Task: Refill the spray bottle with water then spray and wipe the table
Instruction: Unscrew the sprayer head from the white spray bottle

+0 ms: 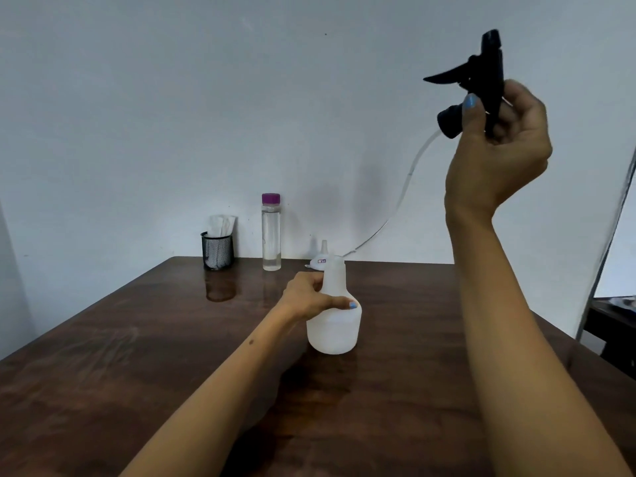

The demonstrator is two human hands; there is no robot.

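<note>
Head view, hands: the left hand [311, 297] grips the white spray bottle [333, 318] at its shoulder, holding it upright on the table [137, 356]; the right hand [499, 146] is closed around the black trigger head [478, 84], raised high and to the right.
Head view, dip tube: the clear tube [399, 201] trails down from the head, its lower end near the bottle's open neck; whether it has left the neck is unclear.
Progress: the bottle is uncapped; filling, spraying and wiping appear still to do.
Supplies: the purple-capped water bottle [271, 232], a white funnel [322, 258] and a mesh cup of tissues [217, 249] stand along the far edge by the wall.
Room: broad bare tabletop lies to the left and in front of the bottle; the right edge is closer, with a metal pole [605, 249] beyond it.
</note>
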